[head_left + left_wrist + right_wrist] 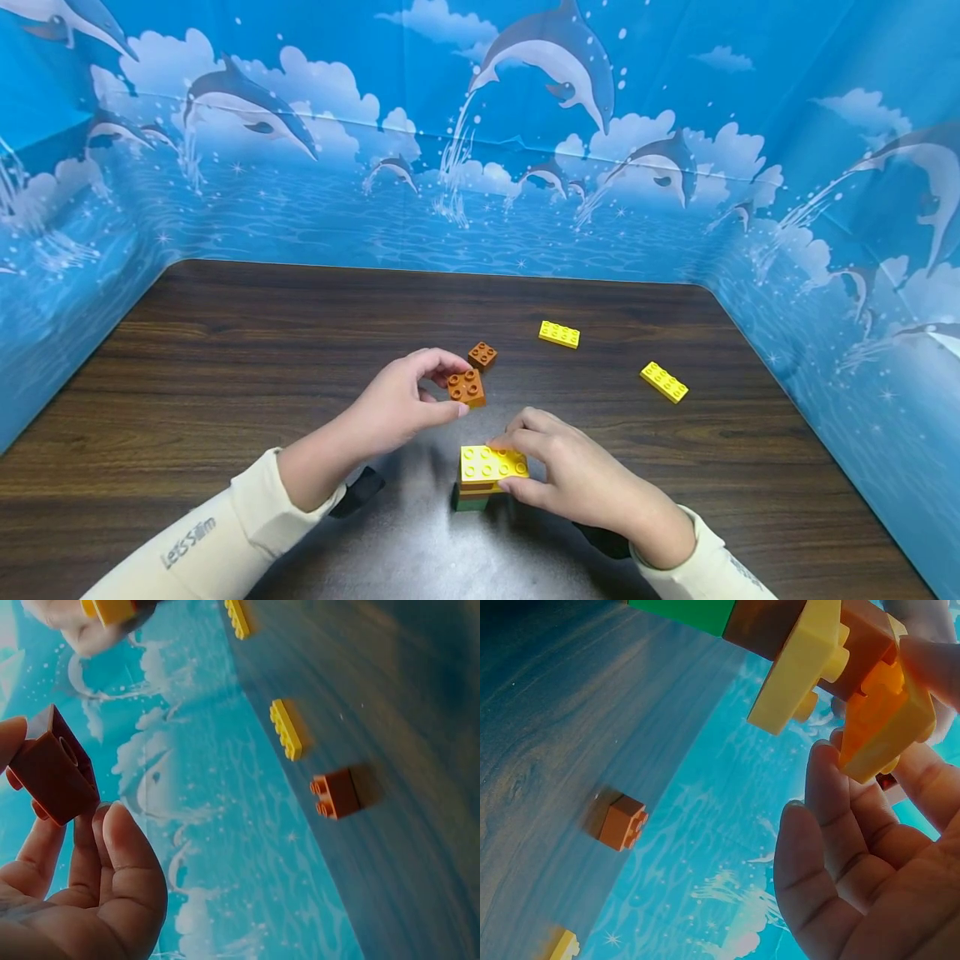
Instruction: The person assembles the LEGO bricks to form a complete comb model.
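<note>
1. You have the top yellow block point(480, 468) above the stack point(470, 504) of green, brown and yellow blocks; the right wrist view shows it tilted, its hollow underside exposed. Whether it touches the brown block beneath is unclear.
2. Your right hand point(566, 467) pinches it, fingers only slightly parted, the rest loosely bent.
3. It looks like light, stiff plastic, smooth and unlikely to break; take hold by opposite side walls, clear of the studs.
4. Your left hand point(397, 404) pinches a brown block point(465, 385) between thumb and fingers, parted just its width. Its flat sides probably give the surest hold.
5. Beyond, another brown block point(482, 356) and two yellow blocks point(559, 334) lie apart on the bench point(300, 312).
</note>
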The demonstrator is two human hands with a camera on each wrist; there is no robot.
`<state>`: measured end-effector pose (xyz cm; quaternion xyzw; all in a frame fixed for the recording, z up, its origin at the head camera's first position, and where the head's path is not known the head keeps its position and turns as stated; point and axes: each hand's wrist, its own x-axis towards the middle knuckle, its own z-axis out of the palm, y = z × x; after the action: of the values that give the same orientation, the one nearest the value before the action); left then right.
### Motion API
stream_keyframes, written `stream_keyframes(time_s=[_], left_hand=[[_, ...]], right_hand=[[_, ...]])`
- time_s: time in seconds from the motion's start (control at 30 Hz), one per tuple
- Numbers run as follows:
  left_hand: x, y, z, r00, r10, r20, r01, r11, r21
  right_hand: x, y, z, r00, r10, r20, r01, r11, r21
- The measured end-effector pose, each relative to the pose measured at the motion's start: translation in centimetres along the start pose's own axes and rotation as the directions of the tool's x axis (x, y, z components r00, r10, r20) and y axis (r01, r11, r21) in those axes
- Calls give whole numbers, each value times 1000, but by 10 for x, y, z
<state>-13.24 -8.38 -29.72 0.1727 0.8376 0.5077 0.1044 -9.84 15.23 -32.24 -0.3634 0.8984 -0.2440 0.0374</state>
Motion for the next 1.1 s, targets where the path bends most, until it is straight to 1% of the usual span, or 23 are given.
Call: stream_keyframes(time_s=[0.13, 0.27, 0.43, 0.6, 0.87, 1.1], left_hand=[[-6, 0, 5, 1000, 8, 23, -7, 1000, -15], [-12, 0, 8, 998, 30, 53, -28, 999, -33], [-18, 0, 12, 995, 56, 83, -53, 998, -34], [-24, 1, 15, 992, 69, 104, -69, 998, -7], [-29, 1, 19, 990, 94, 108, -100, 994, 50], [-31, -1, 22, 987, 101, 123, -109, 992, 62]], right_hand=[[0, 0, 0, 1000, -13, -7, 13, 1000, -3], [0, -1, 0, 1000, -6, -6, 6, 1000, -8], [-1, -1, -1, 1000, 6, 7, -6, 1000, 1], [-1, -1, -2, 1000, 16, 20, -16, 1000, 18], [-1, -1, -3, 999, 21, 24, -22, 999, 31], [-1, 0, -2, 1000, 20, 19, -21, 999, 32]])
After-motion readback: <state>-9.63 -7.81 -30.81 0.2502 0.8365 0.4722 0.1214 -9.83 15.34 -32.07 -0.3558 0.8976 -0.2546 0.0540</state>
